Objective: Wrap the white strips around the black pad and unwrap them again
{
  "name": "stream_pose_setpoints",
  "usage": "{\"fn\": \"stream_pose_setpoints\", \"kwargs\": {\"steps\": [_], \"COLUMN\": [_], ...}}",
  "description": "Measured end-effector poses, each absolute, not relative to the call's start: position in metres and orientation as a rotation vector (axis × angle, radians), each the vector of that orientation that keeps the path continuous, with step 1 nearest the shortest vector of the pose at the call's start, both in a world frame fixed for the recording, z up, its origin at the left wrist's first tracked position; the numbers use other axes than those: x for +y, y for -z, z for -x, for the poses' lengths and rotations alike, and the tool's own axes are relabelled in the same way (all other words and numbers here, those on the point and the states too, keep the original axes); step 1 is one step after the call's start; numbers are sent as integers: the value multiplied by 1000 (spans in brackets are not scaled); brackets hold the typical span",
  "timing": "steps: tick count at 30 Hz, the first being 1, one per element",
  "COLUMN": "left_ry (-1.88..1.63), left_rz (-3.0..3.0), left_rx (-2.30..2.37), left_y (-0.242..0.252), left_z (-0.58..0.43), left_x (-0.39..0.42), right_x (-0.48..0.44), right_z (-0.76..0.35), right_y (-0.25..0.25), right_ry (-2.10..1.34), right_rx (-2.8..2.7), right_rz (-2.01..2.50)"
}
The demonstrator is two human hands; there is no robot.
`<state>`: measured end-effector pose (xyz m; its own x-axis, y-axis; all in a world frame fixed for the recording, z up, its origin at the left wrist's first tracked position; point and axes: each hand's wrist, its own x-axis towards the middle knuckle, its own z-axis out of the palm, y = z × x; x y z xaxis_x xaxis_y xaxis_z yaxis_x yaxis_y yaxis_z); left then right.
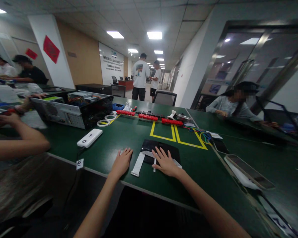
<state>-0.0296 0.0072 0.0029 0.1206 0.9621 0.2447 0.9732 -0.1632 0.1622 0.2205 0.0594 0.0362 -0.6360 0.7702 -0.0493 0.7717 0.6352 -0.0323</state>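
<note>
My left hand [122,162] lies flat on the green table, fingers stretched out, holding nothing. Beside it rests a white ribbon cable [138,164] with a connector at its near end. My right hand [165,161] is spread out over a dark, glossy flat sheet or bag [172,150], palm down. The ribbon cable runs across that dark piece and partly under my right hand, so some of it is hidden. What the dark piece is exactly, I cannot tell.
An open computer case [81,110] stands at the left, near a co-worker's arm [17,142]. A white power bank [89,138] marked 6 lies nearer. Red strips [147,117], yellow tape outlines [164,137], cables and phones [249,170] occupy the back and right. Another person sits at right.
</note>
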Motion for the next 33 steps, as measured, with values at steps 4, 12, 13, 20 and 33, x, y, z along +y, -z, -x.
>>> {"fn": "stream_pose_setpoints", "kwargs": {"steps": [4, 12, 13, 20, 33], "left_ry": [466, 482, 482, 477, 464], "left_rz": [2310, 2304, 2302, 2301, 2309], "left_rx": [-2021, -2032, -2036, -2045, -2019], "left_y": [-3, -3, -3, -1, 0], "left_z": [31, 30, 30, 30, 31], "left_x": [8, 8, 8, 9, 9], "right_x": [64, 69, 69, 56, 39], "right_z": [-237, -315, -327, -403, -469], "right_y": [-34, -47, -47, -48, -57], "right_ry": [73, 426, 449, 518, 689], "right_rx": [2837, 2810, 2807, 2745, 2689], "right_rz": [-1263, -1304, -1339, -1629, -2013]}}
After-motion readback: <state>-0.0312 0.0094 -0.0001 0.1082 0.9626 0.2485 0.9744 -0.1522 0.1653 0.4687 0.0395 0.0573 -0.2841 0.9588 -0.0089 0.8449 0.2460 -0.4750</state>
